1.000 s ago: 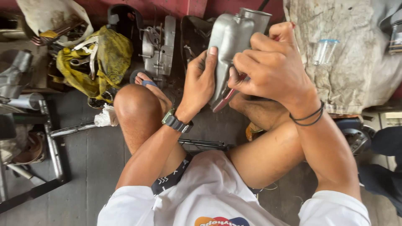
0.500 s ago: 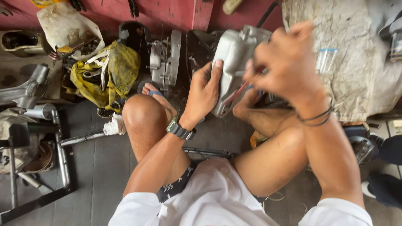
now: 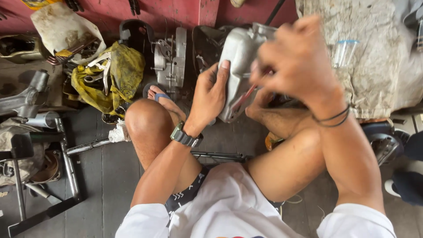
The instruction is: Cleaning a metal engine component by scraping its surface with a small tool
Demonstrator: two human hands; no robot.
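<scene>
Grey floorboards [image 3: 101, 176] are strewn with metal parts and a yellow rag [image 3: 125, 72]. Above the knees, a grey casing [image 3: 238, 66] is held upright, clasped from the side by the left hand [image 3: 210, 94]. The right hand [image 3: 297, 61], blurred, is closed on a thin red-handled tool [image 3: 243, 98] set against the casing.

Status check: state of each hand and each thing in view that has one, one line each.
left hand: closed around the metal casing's edge, thumb up
right hand: blurred, gripping a thin red-tipped tool at the casing
grey metal casing: held upright off the floor
yellow rag: crumpled over tools
clear plastic cup: upright on the cloth
wristwatch: strapped on left wrist
</scene>
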